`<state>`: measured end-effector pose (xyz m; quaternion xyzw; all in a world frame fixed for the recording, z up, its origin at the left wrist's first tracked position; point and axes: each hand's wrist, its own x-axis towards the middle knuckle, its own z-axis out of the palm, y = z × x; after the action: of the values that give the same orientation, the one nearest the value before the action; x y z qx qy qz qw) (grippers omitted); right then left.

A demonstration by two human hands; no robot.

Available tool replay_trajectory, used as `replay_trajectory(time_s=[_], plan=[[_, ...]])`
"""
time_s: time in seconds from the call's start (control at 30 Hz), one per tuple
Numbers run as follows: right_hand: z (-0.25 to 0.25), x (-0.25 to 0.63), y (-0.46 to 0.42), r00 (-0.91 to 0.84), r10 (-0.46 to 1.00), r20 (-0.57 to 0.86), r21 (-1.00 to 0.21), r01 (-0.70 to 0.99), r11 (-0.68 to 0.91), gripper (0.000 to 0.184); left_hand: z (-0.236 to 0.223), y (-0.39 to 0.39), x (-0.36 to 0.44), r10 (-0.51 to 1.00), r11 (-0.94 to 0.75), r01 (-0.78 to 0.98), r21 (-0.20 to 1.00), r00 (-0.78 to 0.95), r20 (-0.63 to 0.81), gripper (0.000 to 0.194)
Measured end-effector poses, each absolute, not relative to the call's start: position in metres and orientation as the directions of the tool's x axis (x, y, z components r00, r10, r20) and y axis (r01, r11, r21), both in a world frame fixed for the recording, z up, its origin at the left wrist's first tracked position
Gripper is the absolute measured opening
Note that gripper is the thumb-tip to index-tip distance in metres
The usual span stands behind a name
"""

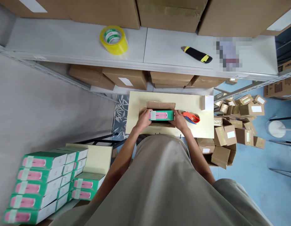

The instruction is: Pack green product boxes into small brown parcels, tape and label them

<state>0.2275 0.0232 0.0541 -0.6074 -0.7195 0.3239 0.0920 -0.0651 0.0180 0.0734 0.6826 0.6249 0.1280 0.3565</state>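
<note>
A green box with a pink picture (pixel 161 115) lies level within the mouth of an open cardboard box (pixel 161 104) on the cream table. My left hand (pixel 144 119) is closed on its left end, and my right hand (pixel 179 120) grips the right end. The cardboard box's flaps stand folded outward, with a dark gap showing along the green box. Just right of my right hand lies an orange and blue tape dispenser (pixel 191 117). How deep the green box sits is hard to tell.
Above the table (pixel 136 100), a grey shelf (pixel 159 47) bears a yellow tape roll (pixel 114 40) and a utility knife (pixel 197 54). A white box (pixel 207 103) stands at the table's right edge. Stacked green boxes (pixel 32 174) are at lower left; cardboard boxes (pixel 251 109) cover the floor at right.
</note>
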Motion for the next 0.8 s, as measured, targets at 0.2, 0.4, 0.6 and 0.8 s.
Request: replay_trajectory(time_s=[0.2, 0.4, 0.6, 0.8], plan=[[0.054, 0.218, 0.02, -0.234, 0.929, -0.287, -0.49, 0.869, 0.068, 0.075, 0.065, 0.017, -0.068, 0.958, -0.06, 0.79, 0.61, 0.217, -0.186, 0.077], [0.05, 0.212, 0.018, -0.275, 0.918, -0.286, -0.447, 0.886, 0.126, 0.059, 0.061, 0.018, -0.057, 0.952, -0.07, 0.845, 0.531, 0.216, -0.219, 0.078], [0.05, 0.223, 0.002, -0.103, 0.961, -0.255, -0.533, 0.845, -0.051, 0.058, 0.068, 0.001, -0.067, 0.996, 0.055, 0.799, 0.599, -0.001, -0.09, 0.069], [0.042, 0.226, -0.005, 0.042, 0.909, -0.415, -0.477, 0.84, -0.257, 0.033, 0.057, -0.017, -0.091, 0.921, 0.377, 0.686, 0.622, -0.352, -0.169, 0.055]])
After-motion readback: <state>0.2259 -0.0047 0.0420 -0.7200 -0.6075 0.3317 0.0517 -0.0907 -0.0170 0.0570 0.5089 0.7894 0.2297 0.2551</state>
